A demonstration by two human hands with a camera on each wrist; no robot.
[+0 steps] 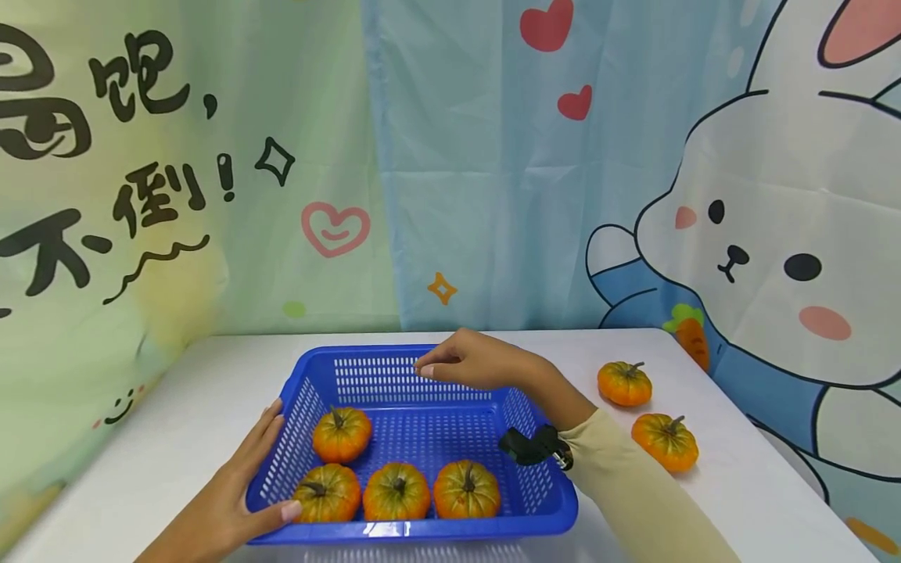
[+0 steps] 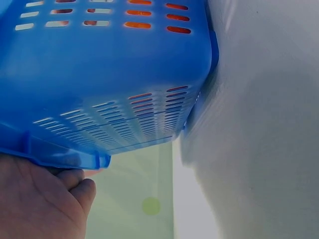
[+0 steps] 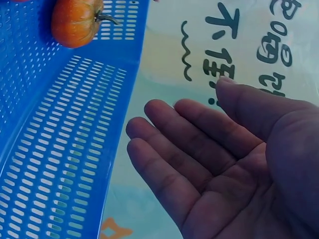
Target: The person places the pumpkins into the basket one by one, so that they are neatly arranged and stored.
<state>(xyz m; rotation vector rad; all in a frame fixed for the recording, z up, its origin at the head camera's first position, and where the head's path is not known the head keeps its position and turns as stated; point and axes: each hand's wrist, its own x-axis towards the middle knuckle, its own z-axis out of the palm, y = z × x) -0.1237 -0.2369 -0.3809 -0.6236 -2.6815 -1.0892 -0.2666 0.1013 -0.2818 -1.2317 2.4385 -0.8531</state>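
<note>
A blue plastic basket (image 1: 422, 532) stands on the table with several small orange pumpkins inside. One pumpkin (image 1: 342, 435) lies at its left; three more, the left (image 1: 327, 493), middle (image 1: 396, 493) and right (image 1: 468, 489) ones, line its front side. My left hand (image 1: 232, 485) holds the basket's front left corner, thumb over the rim and fingers along the outer left side. In the left wrist view, this hand (image 2: 45, 199) is at the rim's underside. Over the back of the basket is my right hand (image 1: 486, 361), palm bare and fingers loosely extended in the right wrist view.
Two more pumpkins, a farther one (image 1: 625, 383) and a nearer one (image 1: 665, 442), lie on the white table (image 1: 746, 500) right of the basket, beyond my right sleeve (image 1: 633, 485). A printed curtain (image 1: 464, 234) hangs behind the table.
</note>
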